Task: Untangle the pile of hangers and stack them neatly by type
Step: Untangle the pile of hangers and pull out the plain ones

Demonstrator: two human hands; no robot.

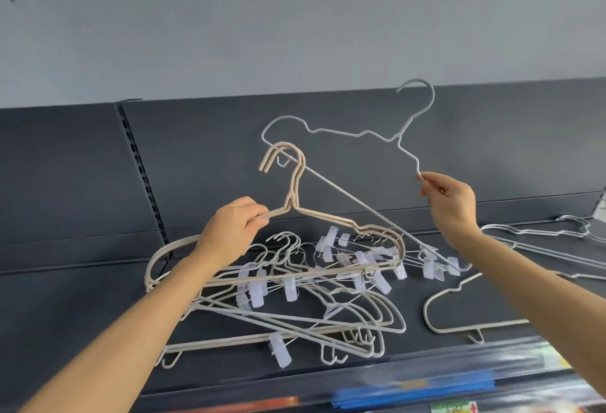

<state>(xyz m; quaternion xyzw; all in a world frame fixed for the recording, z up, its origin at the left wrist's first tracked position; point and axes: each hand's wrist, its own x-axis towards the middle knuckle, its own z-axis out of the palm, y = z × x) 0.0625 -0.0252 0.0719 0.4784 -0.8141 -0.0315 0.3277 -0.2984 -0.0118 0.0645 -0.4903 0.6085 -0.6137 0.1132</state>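
A: Pinching is what both hands are doing. The right hand (449, 202) has its fingertips (423, 178) closed on the shoulder wire of a white hanger (331, 132), held up above the pile (278, 284). The left hand (229, 229) grips the shoulder of two beige hangers (295, 183), lifted just over the pile's left half.

B: So which step is this?

A: Separating, I'd say. The white hanger's bar runs down behind the beige hooks, and its far end sits among the clip hangers (429, 265) at the pile's right edge. Whether it is caught there I cannot tell.

B: And next?

A: Probably drawing the white one up and right, clear of the clips, while the left holds the beige pair steady. White hangers (537, 242) already lie right of the pile on the shelf (82, 183), with a beige one (459, 314) nearer; that looks like where it belongs.
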